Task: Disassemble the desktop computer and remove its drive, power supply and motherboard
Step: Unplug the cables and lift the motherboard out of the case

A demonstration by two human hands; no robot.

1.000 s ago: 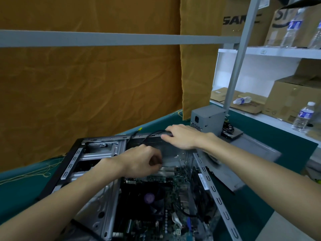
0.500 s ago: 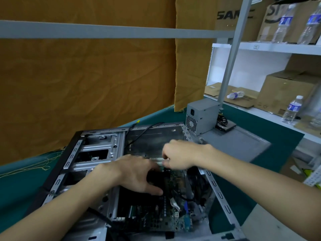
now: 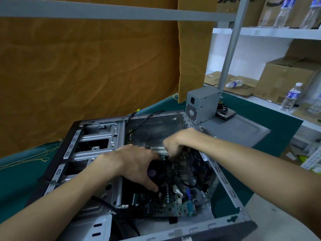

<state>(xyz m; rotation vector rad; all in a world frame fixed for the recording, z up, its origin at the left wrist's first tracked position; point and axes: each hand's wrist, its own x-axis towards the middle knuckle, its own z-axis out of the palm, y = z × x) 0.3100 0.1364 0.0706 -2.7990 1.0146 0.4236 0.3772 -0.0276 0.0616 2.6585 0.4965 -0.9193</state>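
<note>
The open grey computer case [image 3: 97, 136] lies on its side on the green table. Inside it sits the green motherboard [image 3: 173, 204] with a black round CPU fan [image 3: 157, 171]. My left hand [image 3: 137, 164] grips the fan from the left, thumb below it. My right hand [image 3: 177, 143] reaches down to the motherboard's far edge with curled fingers; what they hold is hidden. The grey power supply [image 3: 202, 103] stands outside the case at the back right, with a drive [image 3: 225, 113] lying beside it.
The case's grey side panel [image 3: 238, 129] lies on the table to the right. An orange cloth [image 3: 86, 75] hangs behind. A slanted metal post [image 3: 229, 53] rises behind the power supply. Shelves at right hold cardboard boxes [image 3: 284, 80] and water bottles [image 3: 291, 96].
My right hand left the case's far rim and came down to the motherboard's far edge. My left hand moved down onto the CPU fan. The camera tilted down.
</note>
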